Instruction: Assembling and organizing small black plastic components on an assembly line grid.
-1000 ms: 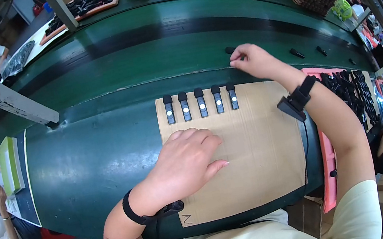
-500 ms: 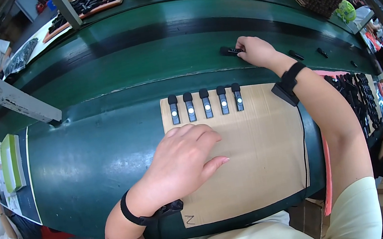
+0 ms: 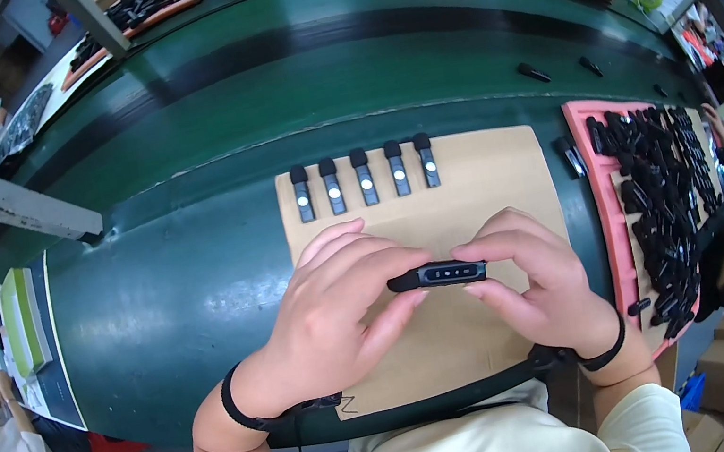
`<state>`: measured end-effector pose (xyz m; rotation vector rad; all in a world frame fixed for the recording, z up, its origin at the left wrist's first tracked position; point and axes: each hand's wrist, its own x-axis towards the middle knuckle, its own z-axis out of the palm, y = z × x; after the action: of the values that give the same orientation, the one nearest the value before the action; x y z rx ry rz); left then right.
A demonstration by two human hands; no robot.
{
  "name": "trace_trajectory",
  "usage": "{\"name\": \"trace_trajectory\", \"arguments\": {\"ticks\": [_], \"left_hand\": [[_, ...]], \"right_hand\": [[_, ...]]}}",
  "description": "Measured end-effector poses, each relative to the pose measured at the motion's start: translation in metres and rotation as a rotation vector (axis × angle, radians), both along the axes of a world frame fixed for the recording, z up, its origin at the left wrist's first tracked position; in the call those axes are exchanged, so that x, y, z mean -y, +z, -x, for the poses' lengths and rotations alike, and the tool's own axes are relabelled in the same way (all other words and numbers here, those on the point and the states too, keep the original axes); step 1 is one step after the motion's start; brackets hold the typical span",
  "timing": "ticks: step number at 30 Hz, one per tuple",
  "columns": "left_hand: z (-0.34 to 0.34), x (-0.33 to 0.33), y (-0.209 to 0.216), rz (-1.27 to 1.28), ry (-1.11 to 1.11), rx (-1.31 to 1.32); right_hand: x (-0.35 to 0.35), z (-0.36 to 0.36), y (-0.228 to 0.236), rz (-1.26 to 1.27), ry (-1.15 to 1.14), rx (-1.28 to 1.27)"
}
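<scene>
Pinching one device (image 3: 451,272) — five on cardboard (image 3: 501,169)

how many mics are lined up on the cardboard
5 in a row on the cardboard, left to right: first mic, second mic, third mic, fourth mic, fifth mic. None there looks hidden; left hand and right hand hold a sixth mic.

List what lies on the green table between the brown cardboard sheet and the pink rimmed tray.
The head view shows a green tabletop strip bearing one small black oblong device near the tray.
</scene>
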<state>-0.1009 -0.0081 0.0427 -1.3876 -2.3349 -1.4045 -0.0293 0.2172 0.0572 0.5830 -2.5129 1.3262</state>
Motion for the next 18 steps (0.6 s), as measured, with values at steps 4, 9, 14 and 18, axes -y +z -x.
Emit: {"name": "trace_trajectory", "arguments": {"ticks": [4, 9, 14, 18], "left_hand": [[-0.003, -0.006, -0.003, -0.045, -0.061, 0.019], [-0.005, -0.007, -0.004, -0.07, -0.096, 0.029], [-0.006, -0.008, -0.005, -0.047, -0.107, -0.037], [-0.005, -0.009, -0.003, -0.05, -0.097, -0.06]], "right_hand": [[0.004, -0.013, -0.01, 0.078, -0.069, -0.04], [0.006, -0.019, -0.015, 0.143, -0.067, -0.033], [0.006, -0.022, -0.02, 0.16, -0.06, -0.025], [0.008, -0.022, -0.021, 0.174, -0.058, -0.045]]}}
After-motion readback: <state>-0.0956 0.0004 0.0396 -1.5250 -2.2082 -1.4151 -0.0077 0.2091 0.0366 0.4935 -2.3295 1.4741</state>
